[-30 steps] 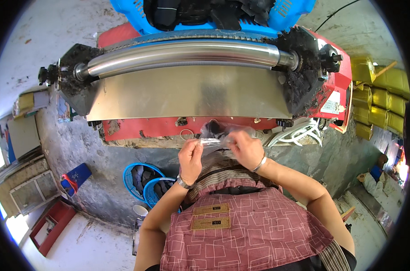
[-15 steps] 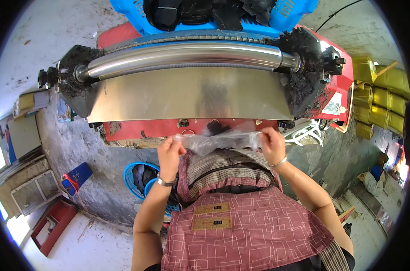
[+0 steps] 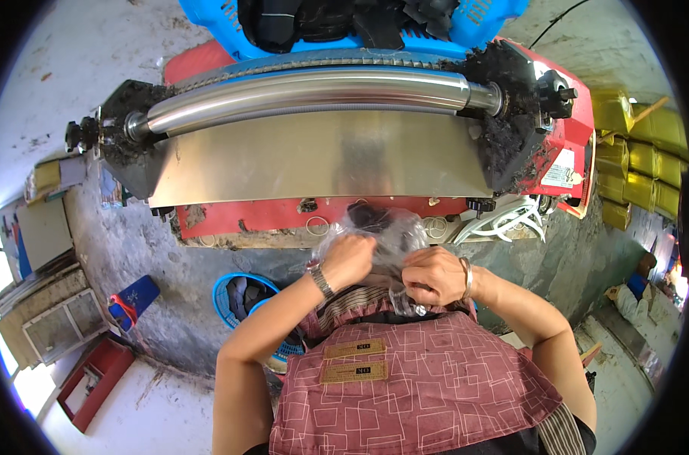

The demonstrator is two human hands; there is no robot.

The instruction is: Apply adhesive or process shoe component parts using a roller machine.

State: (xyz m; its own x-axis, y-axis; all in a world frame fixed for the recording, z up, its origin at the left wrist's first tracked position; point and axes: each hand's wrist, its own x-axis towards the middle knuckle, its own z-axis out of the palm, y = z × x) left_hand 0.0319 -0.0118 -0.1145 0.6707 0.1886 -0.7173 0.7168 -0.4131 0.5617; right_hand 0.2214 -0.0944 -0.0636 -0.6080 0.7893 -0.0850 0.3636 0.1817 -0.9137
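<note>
Hands [image 3: 348, 260] holding a clear plastic bag [image 3: 405, 227], metal roller [image 3: 306, 97] ahead, blue basket [image 3: 501, 14] of black pieces [image 3: 322, 21] beyond

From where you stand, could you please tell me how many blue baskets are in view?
3: one basket beyond the metal roller, one at lower left, and one beside it, partly hidden by the left forearm. Others may be out of sight.

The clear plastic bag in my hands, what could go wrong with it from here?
The crumpled clear plastic bag could tear or stretch where the left hand and right hand grip it. Its loose film might also snag on the metal bangle at the right wrist, or on the metal plate just beyond.
</note>
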